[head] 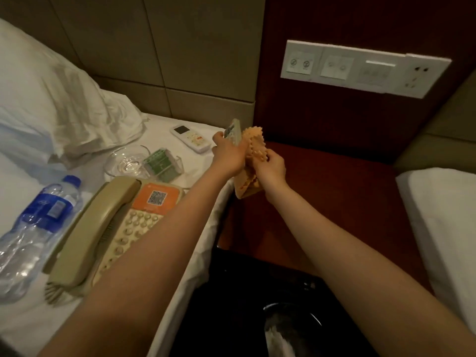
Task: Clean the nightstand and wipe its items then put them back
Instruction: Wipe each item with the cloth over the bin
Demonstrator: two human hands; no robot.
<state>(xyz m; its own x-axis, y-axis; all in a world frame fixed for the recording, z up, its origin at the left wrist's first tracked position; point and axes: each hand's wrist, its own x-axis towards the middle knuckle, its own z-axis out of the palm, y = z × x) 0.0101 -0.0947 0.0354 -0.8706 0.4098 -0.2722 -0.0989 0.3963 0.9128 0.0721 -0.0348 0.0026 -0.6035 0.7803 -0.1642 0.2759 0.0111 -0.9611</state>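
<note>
Above the dark red wooden nightstand top (334, 202) we held a slim pale grey remote control (233, 135) upright in our left hand (228, 155). The fingers curled round its lower half and its top end stood clear of the grip. Our right hand (270, 167) pinched a knobbly orange cleaning cloth (253, 143) against the remote's right side, and the cloth hung below both hands. Left, on the white bed sheet (159, 130), lay a second white remote (192, 137), a beige corded telephone (116, 228) and a clear plastic water bottle (38, 222).
</note>
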